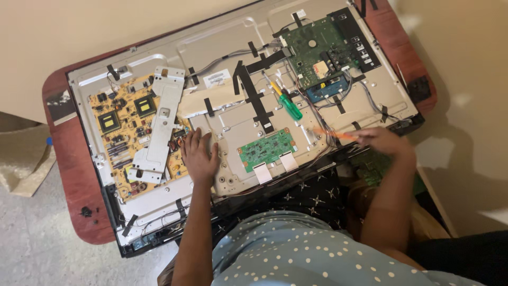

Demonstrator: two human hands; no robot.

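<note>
Reddish-brown table (pixel 74 185) as landmark: yellow circuit board (pixel 119 127) over its left part, green-handled screwdriver (pixel 288 103) near middle, large green circuit board (pixel 312 50) toward far right, crumpled beige cloth (pixel 24 164) on floor left of it.

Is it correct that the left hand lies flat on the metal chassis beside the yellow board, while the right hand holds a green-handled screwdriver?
Not quite. In the head view the right hand holds an orange tool, blurred. The green-handled screwdriver lies untouched on the metal chassis. The rest is right: the left hand lies flat beside the yellow board.

yellow power board (pixel 127 132) | green screwdriver (pixel 288 104) | green boards (pixel 268 148) | black tape (pixel 254 92) | reddish table (pixel 74 175)
</note>
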